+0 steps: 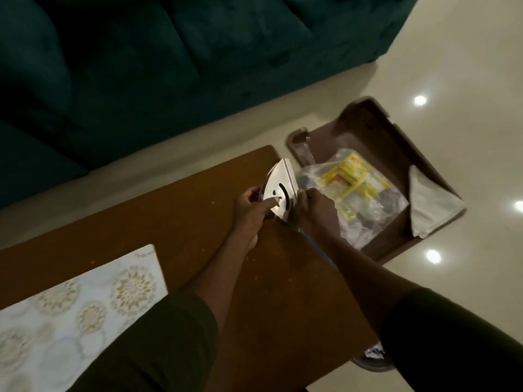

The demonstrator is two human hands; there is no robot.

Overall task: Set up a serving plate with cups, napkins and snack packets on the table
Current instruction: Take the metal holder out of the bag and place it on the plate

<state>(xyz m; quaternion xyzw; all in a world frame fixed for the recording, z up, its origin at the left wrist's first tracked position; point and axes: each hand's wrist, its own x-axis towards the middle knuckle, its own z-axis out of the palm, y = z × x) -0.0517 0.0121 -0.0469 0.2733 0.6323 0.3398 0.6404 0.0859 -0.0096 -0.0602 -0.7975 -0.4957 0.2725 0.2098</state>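
Stiff, light and probably slippery, the metal holder (278, 188) is gripped edgewise, left hand (250, 210) and right hand (314, 213) curling fingers round opposite rims.

Dark olive-black sleeves (158, 343), loose and plain, ending near the elbows — bare forearms (226, 267) below them

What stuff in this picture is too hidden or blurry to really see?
Head view, all of it:
Yellow packets: print blurred by the crinkly plastic bag.
Smiley-face piece: lower part covered by the left hand and right hand.
Right hand's fingers: turned away, grip unclear.
Dark thing at the bottom edge: hidden by the right sleeve.
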